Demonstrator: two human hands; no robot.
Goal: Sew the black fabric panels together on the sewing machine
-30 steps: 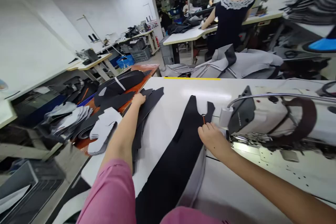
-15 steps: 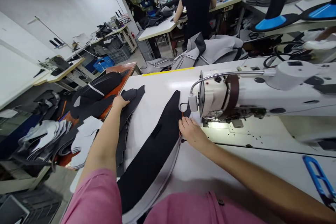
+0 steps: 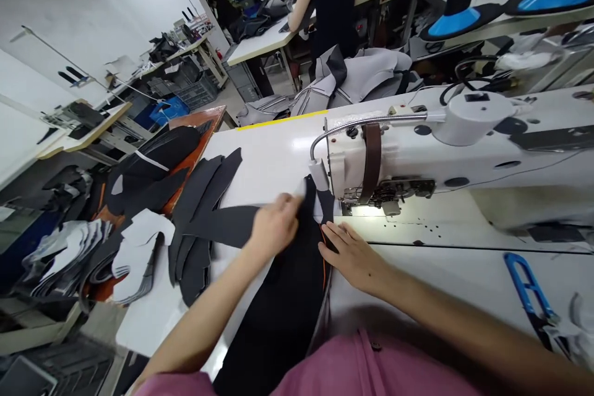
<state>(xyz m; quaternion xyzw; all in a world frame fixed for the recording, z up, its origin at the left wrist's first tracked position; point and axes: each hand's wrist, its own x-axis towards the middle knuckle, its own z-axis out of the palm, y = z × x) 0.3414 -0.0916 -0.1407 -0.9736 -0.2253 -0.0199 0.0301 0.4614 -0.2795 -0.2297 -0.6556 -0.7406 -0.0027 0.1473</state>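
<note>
My left hand (image 3: 277,223), slightly blurred, is closed on one end of a dark grey fabric piece (image 3: 227,224). The piece trails left towards a pile of dark cut pieces (image 3: 197,192). A long black fabric panel (image 3: 283,303) with an orange line along its right edge runs under that hand and down towards my body. My right hand (image 3: 355,258) lies flat, fingers stretched, at the panel's right edge just below the sewing machine's needle area. The white sewing machine (image 3: 399,148) stands to the right, its small lamp (image 3: 318,174) over the panel's top end.
Blue-handled snips (image 3: 529,284) lie at the right of the table. White and grey cut pieces (image 3: 139,253) are stacked at the left. Behind the table are grey fabric (image 3: 366,74) and a person in dark clothing (image 3: 331,6) at another table. Thread cones (image 3: 457,18) stand at the back right.
My left hand has moved right from the pile of dark pieces to the black panel, bringing a dark grey piece with it. My right hand stays by the needle area, fingers more spread.
</note>
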